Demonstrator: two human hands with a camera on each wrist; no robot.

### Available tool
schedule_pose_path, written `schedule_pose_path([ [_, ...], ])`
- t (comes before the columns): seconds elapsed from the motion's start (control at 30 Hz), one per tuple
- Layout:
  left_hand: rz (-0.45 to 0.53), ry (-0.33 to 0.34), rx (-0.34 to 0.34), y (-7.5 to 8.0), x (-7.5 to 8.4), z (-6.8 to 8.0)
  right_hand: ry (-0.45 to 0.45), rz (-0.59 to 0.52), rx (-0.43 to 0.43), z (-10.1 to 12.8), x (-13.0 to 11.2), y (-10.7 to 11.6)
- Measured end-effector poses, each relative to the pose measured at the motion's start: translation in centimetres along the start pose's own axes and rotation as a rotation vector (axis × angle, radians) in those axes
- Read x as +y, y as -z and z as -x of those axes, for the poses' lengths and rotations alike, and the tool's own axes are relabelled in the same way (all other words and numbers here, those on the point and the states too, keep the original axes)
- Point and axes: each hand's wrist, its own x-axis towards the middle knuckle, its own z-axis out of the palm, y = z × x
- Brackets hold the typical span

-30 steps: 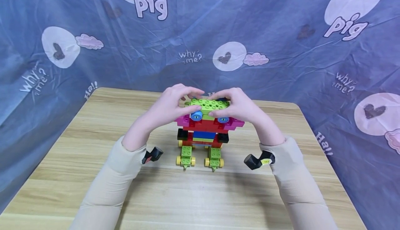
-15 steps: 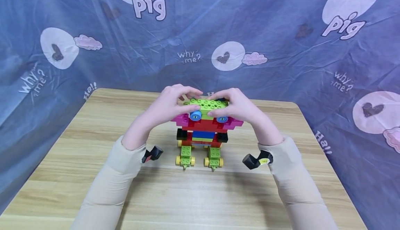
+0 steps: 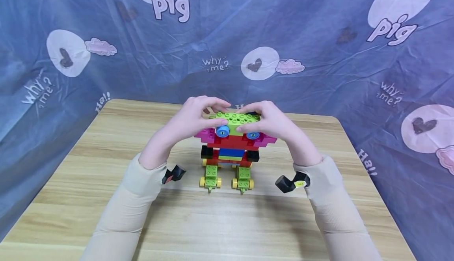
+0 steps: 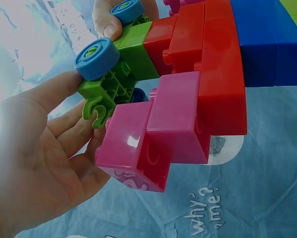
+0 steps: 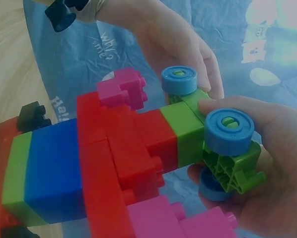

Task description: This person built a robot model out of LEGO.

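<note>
Both hands' grip on green wheeled plate, wooden table

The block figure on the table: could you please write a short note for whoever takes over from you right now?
Left hand: grips the left end of the green wheeled plate on top of the block figure.
Right hand: grips the plate's right end.
Figure stands upright on the wooden table, on two green wheeled feet.
Done: red and blue body, pink side blocks and black blocks are stacked.
Left: the plate looks seated on top, but whether it is pressed fully home cannot be told.
</note>
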Motion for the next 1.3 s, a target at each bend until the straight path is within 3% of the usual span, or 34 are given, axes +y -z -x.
schedule_pose_path([
  [0.53, -0.015, -0.013, -0.005, 0.04, 0.2, 0.03, 0.017, -0.041, 0.026, 0.08, 0.42, -0.34],
  [0.77, -0.036, -0.021, -0.007, 0.1, 0.18, 0.07, 0.007, -0.005, 0.005, -0.08, 0.2, -0.19],
  [1.3, -0.096, -0.122, 0.028, 0.25, -0.03, 0.63, 0.105, 0.016, 0.022, 0.38, -0.02, 0.04],
])
